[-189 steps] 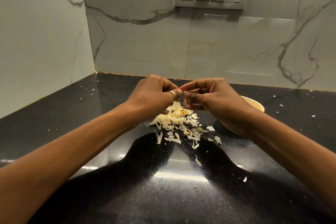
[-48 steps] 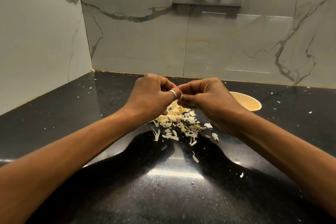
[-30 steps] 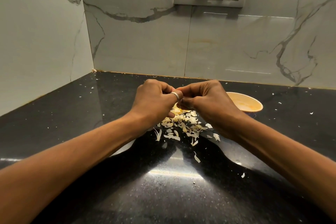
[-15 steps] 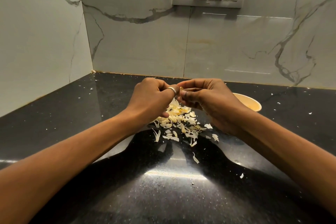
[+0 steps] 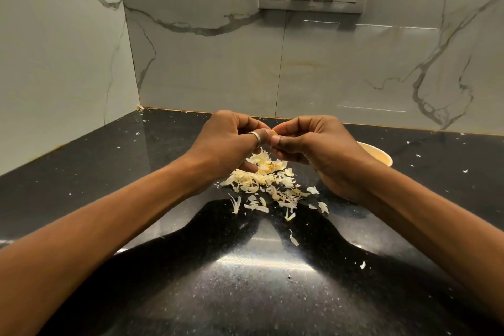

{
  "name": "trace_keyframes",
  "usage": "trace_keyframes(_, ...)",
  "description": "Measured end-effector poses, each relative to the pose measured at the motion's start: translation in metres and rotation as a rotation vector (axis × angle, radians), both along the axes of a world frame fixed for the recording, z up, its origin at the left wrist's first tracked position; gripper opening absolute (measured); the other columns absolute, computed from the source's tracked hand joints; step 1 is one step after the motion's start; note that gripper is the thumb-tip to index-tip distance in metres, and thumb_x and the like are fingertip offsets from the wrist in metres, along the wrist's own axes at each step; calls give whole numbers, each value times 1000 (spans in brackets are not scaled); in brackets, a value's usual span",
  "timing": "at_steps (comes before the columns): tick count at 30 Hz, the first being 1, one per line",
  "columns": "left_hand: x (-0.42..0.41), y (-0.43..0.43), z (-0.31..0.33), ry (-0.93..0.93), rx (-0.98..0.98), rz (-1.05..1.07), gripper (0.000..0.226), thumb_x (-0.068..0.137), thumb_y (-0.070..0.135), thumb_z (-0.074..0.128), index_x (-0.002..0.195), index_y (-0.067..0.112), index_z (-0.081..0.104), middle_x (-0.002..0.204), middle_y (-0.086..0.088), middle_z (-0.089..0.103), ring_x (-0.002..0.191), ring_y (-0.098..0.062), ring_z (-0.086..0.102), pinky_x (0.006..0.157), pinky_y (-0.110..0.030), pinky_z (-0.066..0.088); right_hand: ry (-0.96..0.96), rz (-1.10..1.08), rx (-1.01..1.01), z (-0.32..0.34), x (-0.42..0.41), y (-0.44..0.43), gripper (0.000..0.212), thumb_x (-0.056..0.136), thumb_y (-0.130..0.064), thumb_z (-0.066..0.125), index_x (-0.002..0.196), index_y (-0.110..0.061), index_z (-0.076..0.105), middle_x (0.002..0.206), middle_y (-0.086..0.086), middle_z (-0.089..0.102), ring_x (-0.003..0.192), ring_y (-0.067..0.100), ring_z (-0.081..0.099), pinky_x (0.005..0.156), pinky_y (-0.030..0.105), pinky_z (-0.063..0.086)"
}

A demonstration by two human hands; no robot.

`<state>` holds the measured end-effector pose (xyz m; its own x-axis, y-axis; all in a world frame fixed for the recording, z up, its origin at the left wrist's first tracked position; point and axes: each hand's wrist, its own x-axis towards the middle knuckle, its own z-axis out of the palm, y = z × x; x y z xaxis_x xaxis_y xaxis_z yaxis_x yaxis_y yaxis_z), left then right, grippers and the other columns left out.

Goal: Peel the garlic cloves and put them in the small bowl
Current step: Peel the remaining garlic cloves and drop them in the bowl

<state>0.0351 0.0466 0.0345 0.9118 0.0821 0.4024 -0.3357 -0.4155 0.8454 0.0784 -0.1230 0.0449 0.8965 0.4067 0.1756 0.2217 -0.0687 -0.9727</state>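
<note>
Both grips are pinching shut on one garlic clove (image 5: 273, 133), left hand (image 5: 231, 142) & right hand (image 5: 308, 147) meeting fingertip to fingertip at approx 12 o'clock of the peel pile (image 5: 266, 185). Only a pale sliver of clove is showing betw the thumbs; rest is hiding inside the fingers, so can't tell how much skin is left on it. Hands are hovering right over the pile, prob so loose skin is dropping into one heap instead of spreading across the black surface (image 5: 259, 294). A ring (image 5: 255, 136) is sitting on a left finger, just beside the clove. Small bowl (image 5: 380, 157) is waiting at approx 3 o'clock of the hands, behind the right wrist, mostly hidden; contents not visible. That spot is keeping it a short reach for the right hand once the clove is bare. Stray flecks are lying scattered further out on the surface.
</note>
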Motion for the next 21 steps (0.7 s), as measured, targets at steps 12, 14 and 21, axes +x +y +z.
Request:
trace_keyframes(12,2,2,-2,39,92,-5,13,90,22,71,98,13,72,93,-10,68,76,-13,65,55,-28,59,54,38,19,0,0,-1,12,89,8,65,95,0,72,88,15,75,76,17,72,72,24,61)
trace_keyframes(14,3,3,-3,42,116,0,11,91,22,69,97,13,72,92,-11,67,76,-13,64,55,-27,58,69,41,22,-1,0,0,12,89,9,65,93,0,72,88,16,74,75,17,71,72,25,62)
trace_keyframes(21,5,4,-3,52,179,8,11,96,21,65,97,13,73,88,-15,66,72,-18,65,56,-26,59,89,54,65,-3,-1,0,15,88,15,63,94,5,71,92,21,73,74,19,71,75,29,63)
